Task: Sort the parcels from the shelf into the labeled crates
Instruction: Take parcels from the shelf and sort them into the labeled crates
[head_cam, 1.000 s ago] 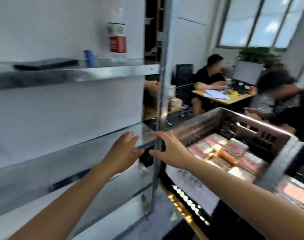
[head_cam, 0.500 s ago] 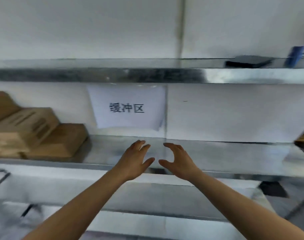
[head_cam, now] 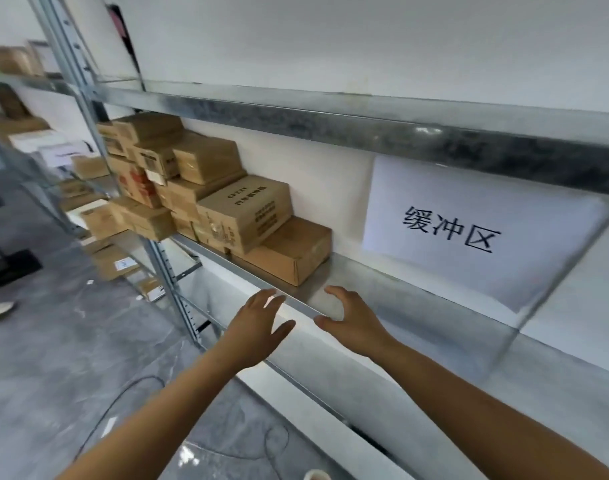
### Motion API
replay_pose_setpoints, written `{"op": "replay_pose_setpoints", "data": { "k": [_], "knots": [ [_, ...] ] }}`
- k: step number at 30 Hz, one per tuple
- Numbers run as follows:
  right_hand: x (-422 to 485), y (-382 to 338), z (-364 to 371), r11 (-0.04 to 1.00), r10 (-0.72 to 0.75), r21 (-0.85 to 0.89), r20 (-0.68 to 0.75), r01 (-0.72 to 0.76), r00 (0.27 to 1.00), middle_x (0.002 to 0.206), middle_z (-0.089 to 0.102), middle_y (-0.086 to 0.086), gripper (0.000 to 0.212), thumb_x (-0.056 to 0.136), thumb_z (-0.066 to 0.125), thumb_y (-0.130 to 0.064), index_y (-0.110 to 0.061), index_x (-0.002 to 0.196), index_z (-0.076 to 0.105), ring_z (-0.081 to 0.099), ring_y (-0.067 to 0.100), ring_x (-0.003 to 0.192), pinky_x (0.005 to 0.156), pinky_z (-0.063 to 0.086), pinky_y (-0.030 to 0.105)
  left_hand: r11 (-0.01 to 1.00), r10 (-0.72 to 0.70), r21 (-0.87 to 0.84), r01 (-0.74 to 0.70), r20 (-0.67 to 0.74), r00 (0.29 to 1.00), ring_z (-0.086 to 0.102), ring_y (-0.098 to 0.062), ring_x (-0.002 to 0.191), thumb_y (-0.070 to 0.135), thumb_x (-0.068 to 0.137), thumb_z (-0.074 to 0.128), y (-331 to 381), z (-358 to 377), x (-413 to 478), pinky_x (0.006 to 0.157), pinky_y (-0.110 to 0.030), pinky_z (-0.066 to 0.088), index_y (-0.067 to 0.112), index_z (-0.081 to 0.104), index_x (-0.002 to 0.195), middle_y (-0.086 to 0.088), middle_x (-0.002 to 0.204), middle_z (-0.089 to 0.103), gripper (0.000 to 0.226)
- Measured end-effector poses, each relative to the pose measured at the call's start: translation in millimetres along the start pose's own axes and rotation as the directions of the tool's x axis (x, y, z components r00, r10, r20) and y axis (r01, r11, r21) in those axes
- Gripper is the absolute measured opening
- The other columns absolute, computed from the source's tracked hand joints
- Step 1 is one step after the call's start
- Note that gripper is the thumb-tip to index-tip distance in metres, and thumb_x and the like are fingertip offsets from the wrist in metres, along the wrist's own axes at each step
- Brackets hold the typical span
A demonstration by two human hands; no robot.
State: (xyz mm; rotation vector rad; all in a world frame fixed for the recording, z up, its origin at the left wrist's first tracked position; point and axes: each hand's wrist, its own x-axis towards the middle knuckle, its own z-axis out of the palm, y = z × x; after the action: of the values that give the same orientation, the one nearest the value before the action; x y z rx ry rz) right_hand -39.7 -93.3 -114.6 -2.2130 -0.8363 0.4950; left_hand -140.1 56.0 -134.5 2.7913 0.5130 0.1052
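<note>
Both hands are out in front of the metal shelf (head_cam: pixel 348 275), and both are empty: the left hand (head_cam: pixel 259 327) is spread flat with fingers loose, hovering just below the shelf's front lip, while the right hand (head_cam: pixel 353 320) is curled in an open claw with its thumb at the lip, holding nothing. The prize is up and to the left: a stack of brown cardboard parcels (head_cam: pixel 206 188) packed on this same shelf level, and the nearest parcel (head_cam: pixel 289 252), a low flat carton, lies at the right-hand end of the pile, just beyond the left hand's fingertips and near the right hand, apart from both. To the right of it the shelf is bare, under a white paper sign (head_cam: pixel 469 233) with printed characters taped to the wall. The step in hand looks like the reach for a pick, and the smart play is to slide both hands leftward and bracket that flat carton on its two short ends. Watch the printed box (head_cam: pixel 245 213), though: it sits partly on top of the flat one, so dragging the lower carton out could tip the pile. Better to lift the upper box first, or steady it with one hand. No crates are in view here, so the sorting itself looks to be waiting on this grab.
</note>
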Motion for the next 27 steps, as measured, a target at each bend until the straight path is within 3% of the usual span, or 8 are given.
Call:
{"op": "replay_pose_setpoints", "data": {
  "k": [6,10,14,19,23,27],
  "knots": [
    [77.3,-30.6,9.7,0.994,-0.094,0.069,0.057,0.090,0.994,0.142,0.042,0.001,0.058,0.090,0.059,-0.027,-0.018,0.142,0.035,0.041,0.019,0.129,0.093,0.035,0.021,0.994,-0.106,0.018,0.109,-0.128,0.986,0.025,-0.024,0.140,0.041,0.095,0.041,-50.8,-29.6,45.9,0.113,-0.035,0.024,0.016,0.028,0.144,-0.006,0.153,0.023,0.057],
    [139.8,-52.3,13.4,0.981,-0.102,0.170,0.057,0.091,0.993,0.145,0.038,-0.001,0.058,0.088,0.059,-0.033,-0.028,0.141,0.035,0.040,0.019,0.130,0.103,0.038,0.034,0.985,-0.156,0.039,0.169,-0.224,0.962,0.029,-0.028,0.137,0.040,0.095,0.042,-88.9,-64.6,94.5,0.111,-0.039,0.028,0.012,0.031,0.143,-0.009,0.152,0.025,0.056],
    [212.1,-76.2,13.1,0.960,-0.142,0.249,0.040,0.128,0.989,0.146,0.038,0.000,0.058,0.089,0.059,-0.033,-0.030,0.142,0.033,0.037,0.018,0.133,0.104,0.033,0.031,0.979,-0.141,0.111,0.174,-0.254,0.957,0.034,-0.028,0.133,0.039,0.094,0.045,-120.2,-102.7,159.8,0.106,-0.039,0.032,0.014,0.033,0.141,-0.009,0.150,0.026,0.055],
    [257.6,-89.4,24.5,0.937,-0.146,0.328,0.052,0.121,0.988,0.150,0.030,0.002,0.063,0.090,0.058,-0.036,-0.030,0.145,0.028,0.032,0.020,0.136,0.107,0.031,0.031,0.953,-0.226,0.178,0.247,-0.132,0.965,0.032,-0.028,0.133,0.043,0.096,0.039,-140.7,-119.1,210.0,0.107,-0.042,0.034,0.016,0.035,0.140,-0.006,0.147,0.028,0.052],
    [282.6,-90.6,37.6,0.923,-0.076,0.384,0.094,0.035,0.993,0.152,0.016,0.003,0.066,0.088,0.060,-0.039,-0.036,0.145,0.025,0.037,0.022,0.131,0.103,0.035,0.030,0.957,-0.279,0.072,0.280,-0.031,0.960,0.041,-0.027,0.129,0.053,0.092,0.038,-164.0,-118.7,241.4,0.106,-0.040,0.036,0.018,0.030,0.143,-0.010,0.146,0.034,0.063],
    [290.4,-83.9,45.9,0.895,-0.078,0.445,0.094,0.028,0.993,0.145,0.029,0.003,0.069,0.087,0.063,-0.035,-0.039,0.143,0.024,0.043,0.013,0.114,0.103,0.041,0.032,0.962,-0.271,-0.007,0.271,0.022,0.962,0.040,-0.027,0.130,0.055,0.090,0.042,-171.7,-117.4,256.0,0.106,-0.034,0.033,0.019,0.022,0.147,-0.011,0.146,0.037,0.070]
  ]
}}
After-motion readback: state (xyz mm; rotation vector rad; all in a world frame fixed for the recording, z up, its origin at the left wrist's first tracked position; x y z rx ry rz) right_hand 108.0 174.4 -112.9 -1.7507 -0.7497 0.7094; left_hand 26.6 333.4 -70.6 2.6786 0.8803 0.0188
